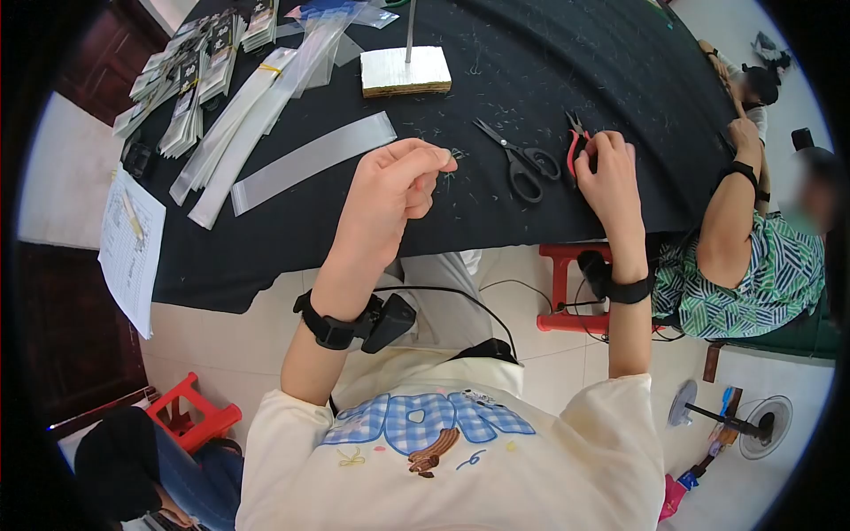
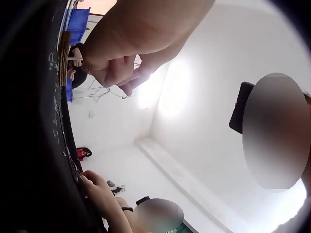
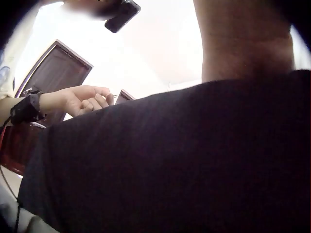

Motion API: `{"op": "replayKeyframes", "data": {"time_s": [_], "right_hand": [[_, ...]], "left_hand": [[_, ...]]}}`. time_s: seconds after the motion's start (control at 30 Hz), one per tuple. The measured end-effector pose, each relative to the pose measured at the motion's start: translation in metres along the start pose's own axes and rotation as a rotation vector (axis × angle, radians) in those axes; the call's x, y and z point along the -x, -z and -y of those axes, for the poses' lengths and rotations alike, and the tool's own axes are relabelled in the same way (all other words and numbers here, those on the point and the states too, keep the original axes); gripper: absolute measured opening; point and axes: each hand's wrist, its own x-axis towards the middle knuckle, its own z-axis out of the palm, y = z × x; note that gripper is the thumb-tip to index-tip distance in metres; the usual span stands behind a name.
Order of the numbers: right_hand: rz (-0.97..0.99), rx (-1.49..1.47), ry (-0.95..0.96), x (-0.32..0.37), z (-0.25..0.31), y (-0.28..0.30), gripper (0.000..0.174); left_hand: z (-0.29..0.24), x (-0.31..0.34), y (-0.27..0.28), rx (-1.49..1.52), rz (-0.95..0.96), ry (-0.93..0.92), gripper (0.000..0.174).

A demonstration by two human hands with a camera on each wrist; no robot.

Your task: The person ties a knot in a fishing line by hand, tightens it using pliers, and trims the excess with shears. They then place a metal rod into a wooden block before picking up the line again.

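My left hand (image 1: 385, 190) is raised over the near table edge, thumb and forefinger pinching a tiny thin wire piece (image 1: 454, 157); the left wrist view shows a fine hook (image 2: 125, 96) below the fingertips. At the right, my right hand (image 1: 613, 181) has its bent fingers and thumb round the handles of the red-handled pliers (image 1: 575, 140), which lie on the cloth with jaws pointing away; the fingers partly hide the handles. Black scissors (image 1: 516, 156) lie between the hands, tips pointing away to the left.
A white-topped block (image 1: 405, 73) with an upright rod stands at the back. Clear plastic sleeves (image 1: 314, 164) and stacked printed cards (image 1: 190, 88) lie at the left of the black-clothed table (image 1: 372, 252). A paper sheet (image 1: 131, 248) hangs over the left edge. Another person sits at the right.
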Motion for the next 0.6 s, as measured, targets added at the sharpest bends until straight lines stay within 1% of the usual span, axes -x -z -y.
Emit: {"op": "replayKeyframes", "data": {"time_s": [0.03, 0.1, 0.13, 0.17, 0.23, 0.3, 0.33, 0.37, 0.43, 0.5, 0.53, 0.57, 0.6], "right_hand": [[0.001, -0.001, 0.000, 0.001, 0.005, 0.002, 0.011], [-0.268, -0.051, 0.061, 0.003, 0.028, 0.012, 0.009], [-0.247, -0.115, 0.040, 0.007, 0.037, 0.016, 0.011], [-0.220, -0.154, 0.063, 0.011, 0.048, 0.020, 0.012], [-0.098, -0.252, 0.076, 0.021, 0.062, 0.019, 0.016], [0.013, -0.218, 0.053, 0.028, 0.072, 0.017, 0.021], [0.044, -0.211, 0.008, 0.029, 0.076, 0.018, 0.023], [0.046, -0.212, 0.010, 0.028, 0.076, 0.018, 0.023], [0.158, -0.296, -0.122, 0.025, 0.072, 0.017, 0.026], [0.200, -0.253, -0.102, 0.018, 0.071, 0.021, 0.028], [0.236, -0.213, -0.081, 0.016, 0.071, 0.022, 0.031], [0.236, -0.213, -0.080, 0.016, 0.071, 0.023, 0.031], [0.195, -0.189, -0.064, 0.016, 0.070, 0.023, 0.032]], "left_hand": [[0.000, 0.001, 0.000, 0.000, -0.001, 0.000, 0.015], [0.000, 0.000, 0.000, -0.013, -0.017, -0.003, 0.014], [0.001, 0.000, 0.000, -0.012, -0.018, -0.003, 0.014], [0.002, 0.000, 0.000, -0.037, -0.031, -0.016, 0.014], [0.004, -0.001, 0.000, -0.061, -0.044, -0.023, 0.015], [0.005, -0.002, -0.002, -0.134, -0.066, -0.018, 0.016], [0.006, -0.003, -0.002, -0.134, -0.068, -0.019, 0.016], [0.007, -0.003, -0.002, -0.156, -0.078, -0.017, 0.016], [0.010, -0.003, -0.002, -0.175, -0.089, -0.013, 0.017], [0.012, -0.003, -0.002, -0.284, -0.140, -0.141, 0.017], [0.013, -0.002, -0.003, -0.282, -0.140, -0.138, 0.017], [0.013, 0.000, -0.004, -0.356, -0.165, -0.221, 0.018], [0.013, 0.001, -0.004, -0.431, -0.193, -0.304, 0.018]]}}
